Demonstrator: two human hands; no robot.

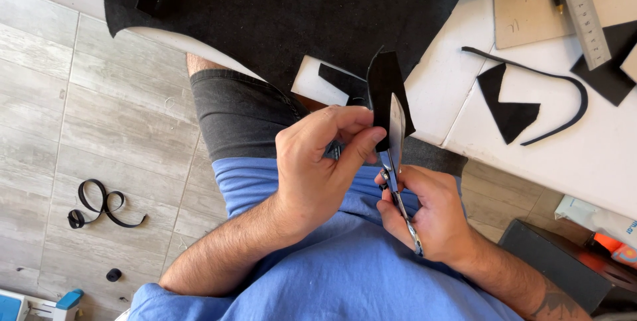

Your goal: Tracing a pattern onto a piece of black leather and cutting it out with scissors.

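Left hand [318,162] pinching a small black fabric piece [387,92] upright above the lap; right hand [428,211] clamped on scissors [397,162], blades open against the piece's lower edge. Behind, large black cloth [298,16] draped over the white desk [584,155], with black offcuts [507,105], cardboard template [527,19] and metal ruler [584,12]. Black strip scraps [99,205] curled on the grey floor [99,115]

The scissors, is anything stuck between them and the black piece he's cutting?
Nothing visible is. The scissors in the right hand meet the small black piece directly, blade against its edge. The left hand pinches that piece from the side, its fingers beside the blade, not across it.
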